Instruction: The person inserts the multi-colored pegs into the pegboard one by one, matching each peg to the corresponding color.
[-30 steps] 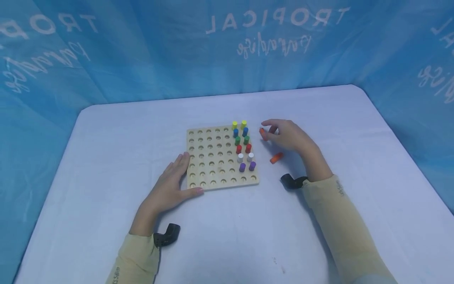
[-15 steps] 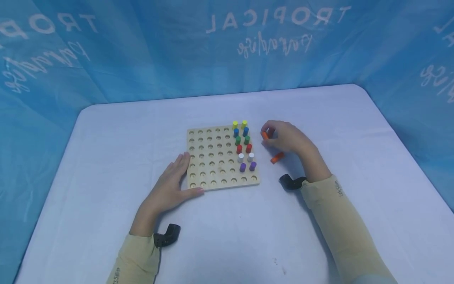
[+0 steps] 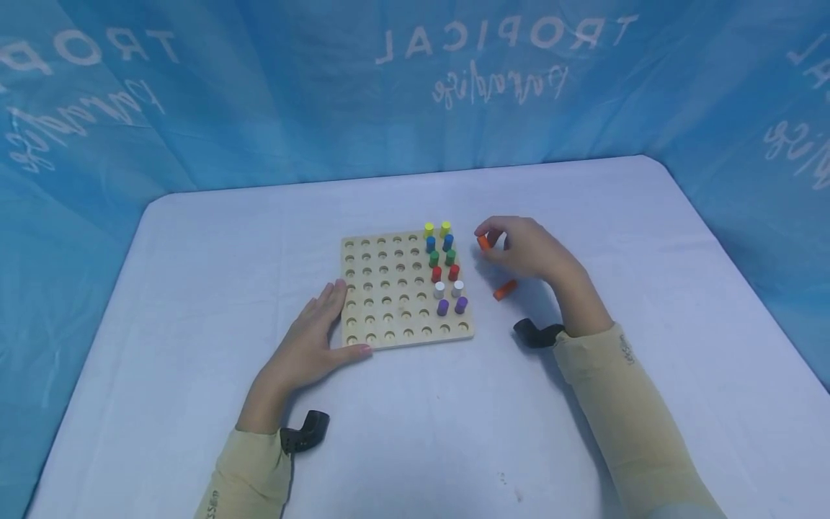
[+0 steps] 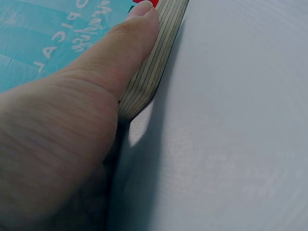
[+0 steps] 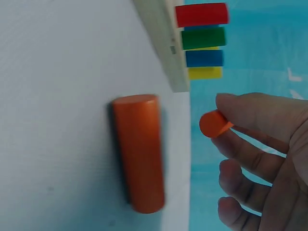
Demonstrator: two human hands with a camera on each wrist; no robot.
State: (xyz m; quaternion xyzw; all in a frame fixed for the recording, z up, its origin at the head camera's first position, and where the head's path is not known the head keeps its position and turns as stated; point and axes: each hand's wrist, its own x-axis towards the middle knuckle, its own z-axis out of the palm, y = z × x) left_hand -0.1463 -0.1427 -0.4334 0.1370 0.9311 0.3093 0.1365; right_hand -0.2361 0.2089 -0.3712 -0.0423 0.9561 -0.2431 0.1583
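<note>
The left hand [image 4: 62, 139] lies against the board [image 4: 151, 62] edge, thumb along it, on the tabletop [image 4: 231, 134]; something red, perhaps a peg [image 4: 147, 2], shows beyond.

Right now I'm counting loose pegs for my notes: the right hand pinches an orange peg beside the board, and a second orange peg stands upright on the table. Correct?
Not quite. The second orange peg lies on its side on the table, as the right wrist view shows. The right hand does pinch an orange peg beside the board.

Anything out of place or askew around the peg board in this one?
One orange peg lies on its side on the table, off the wooden peg board, while the other pegs stand upright in holes. Nothing looks spilled or damaged.
</note>
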